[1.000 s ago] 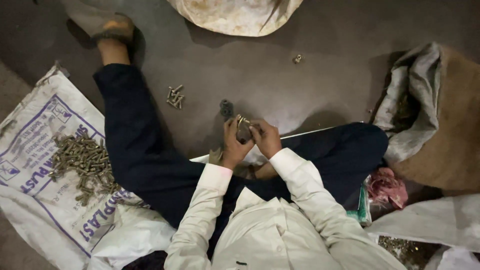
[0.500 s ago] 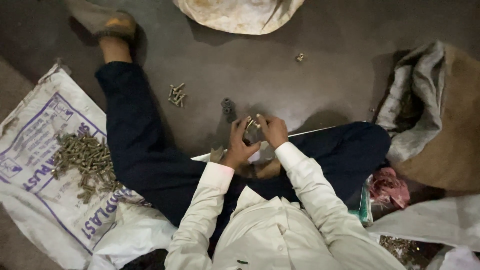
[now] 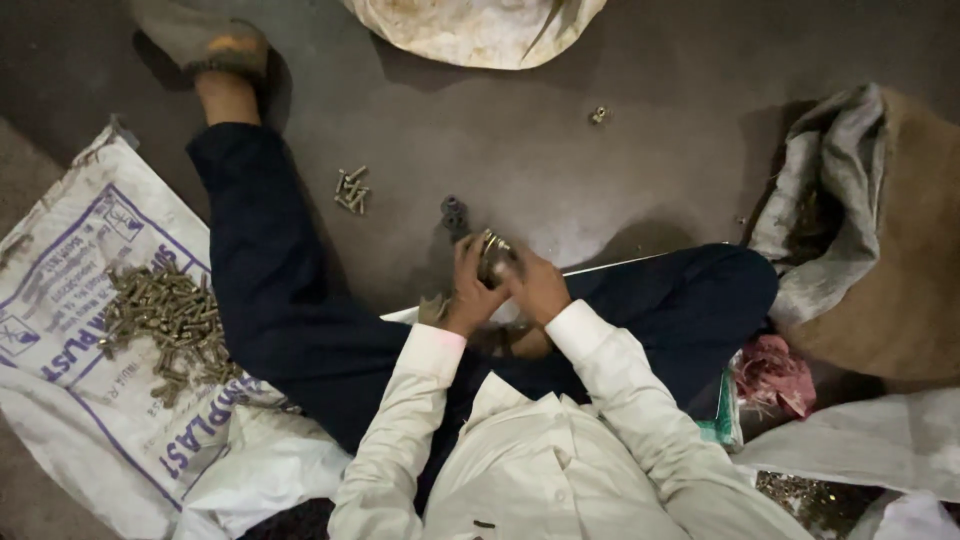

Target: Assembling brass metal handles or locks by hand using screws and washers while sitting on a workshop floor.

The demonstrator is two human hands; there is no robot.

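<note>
Woven white sack [image 3: 70, 290] lies at my left on the floor [image 3: 560, 170], carrying a heap of bolts [image 3: 165, 320]; a few loose bolts [image 3: 351, 190] lie ahead. My left hand [image 3: 470, 290] and right hand [image 3: 535, 285] both grip one metal fitting [image 3: 492, 255] above my lap.

Left hand [image 3: 468, 290] and right hand [image 3: 536, 285] closed together around a small brass-coloured metal fitting [image 3: 492, 256], dark metal nuts [image 3: 454, 213] just beyond the fingertips, loose bolt cluster [image 3: 351, 190] farther left, bolt heap [image 3: 168, 322] on white woven sack [image 3: 70, 250]
</note>
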